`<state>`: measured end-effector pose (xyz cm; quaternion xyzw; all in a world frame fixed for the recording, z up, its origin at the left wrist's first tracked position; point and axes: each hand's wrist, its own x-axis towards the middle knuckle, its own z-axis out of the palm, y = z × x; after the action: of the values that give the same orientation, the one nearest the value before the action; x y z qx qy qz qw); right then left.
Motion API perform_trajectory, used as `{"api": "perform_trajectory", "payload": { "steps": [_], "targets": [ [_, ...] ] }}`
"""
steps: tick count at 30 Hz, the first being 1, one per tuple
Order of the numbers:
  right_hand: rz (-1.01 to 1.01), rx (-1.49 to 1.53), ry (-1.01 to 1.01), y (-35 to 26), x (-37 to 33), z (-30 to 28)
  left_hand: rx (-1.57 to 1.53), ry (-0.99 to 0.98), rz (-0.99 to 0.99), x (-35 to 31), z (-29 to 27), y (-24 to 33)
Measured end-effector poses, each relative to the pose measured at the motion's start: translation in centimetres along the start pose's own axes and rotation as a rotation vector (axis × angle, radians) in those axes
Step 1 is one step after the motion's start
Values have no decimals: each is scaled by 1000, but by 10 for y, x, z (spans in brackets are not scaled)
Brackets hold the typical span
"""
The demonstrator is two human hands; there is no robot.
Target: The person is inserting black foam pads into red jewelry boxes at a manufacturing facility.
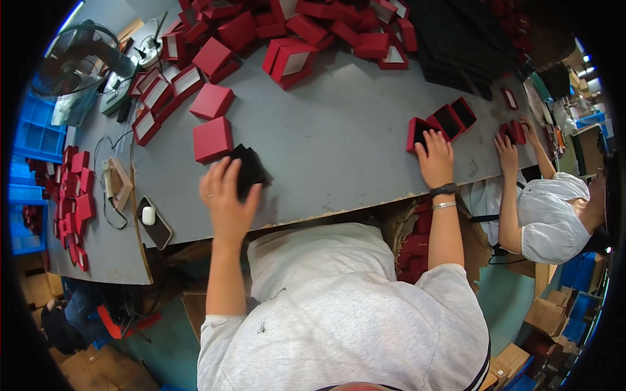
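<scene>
1. At the far left, saw blue crates [42, 130] near the rim of the view, and a loose spread of small red boxes [85, 207] on a grey side table [114, 257].
2. Farther in, found a desk fan [81, 58] at the upper left and, well below it, a dark phone [160, 232] with a rounded white case [149, 216] on top, by the left corner of the grey main table [326, 143].
3. Beyond the phone, noticed a cluster of red box halves [156, 94] with pale insides facing up.
4. Just right of these, saw two red boxes [212, 139] near each other, plain faces upward.
5. Had the left hand [225, 195] at the black pieces [253, 171], close by the nearer of the two boxes; kept thumb and fingers wide apart around the near side, with a ring on one finger. Could not tell a grip from a light touch.
6. Across the far edge, saw a big jumbled heap of red boxes [293, 29].
7. Had the right hand [437, 158] over an open red box [417, 132] with a black inside, fingers slightly parted, the tips at the box. Could not tell a firm hold from resting. Wore a dark watch [445, 189] and a bracelet [444, 204] on that wrist.
8. Just right of that box, saw two more black-lined boxes [463, 114] in a slanting row, and beyond them a stack of black sheets [463, 39].
9. At the far right, saw a co-worker [554, 221] in a white top, both hands at a small red item [515, 132].
</scene>
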<state>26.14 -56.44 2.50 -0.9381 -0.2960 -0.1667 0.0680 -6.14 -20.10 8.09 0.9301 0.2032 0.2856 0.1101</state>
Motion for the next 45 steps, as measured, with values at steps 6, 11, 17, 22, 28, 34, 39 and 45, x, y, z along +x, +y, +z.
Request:
{"api": "perform_trajectory", "payload": {
  "steps": [6,11,17,22,28,34,39,45],
  "targets": [
    [142,16,307,45,30,-5,-15,-72,-229,-16,-12,-32],
    [-37,601,216,-90,66,-23,-221,-81,-254,-19,24,-31],
    [-411,863,53,-267,126,9,-335,-74,-273,-23,37,-27],
    [-369,347,341,-291,228,48,-341,-71,-205,-24,31,-27],
    [-490,305,-23,-272,274,18,-381,-32,-240,-23,31,-30],
    [-275,811,-581,-217,188,-64,-474,200,-276,-40,33,-39],
    [-202,828,-877,-176,92,-30,-319,288,-26,-42,36,-34],
    [-3,1074,-507,-170,49,-52,-513,182,-3,-45,36,43]
  ]
}}
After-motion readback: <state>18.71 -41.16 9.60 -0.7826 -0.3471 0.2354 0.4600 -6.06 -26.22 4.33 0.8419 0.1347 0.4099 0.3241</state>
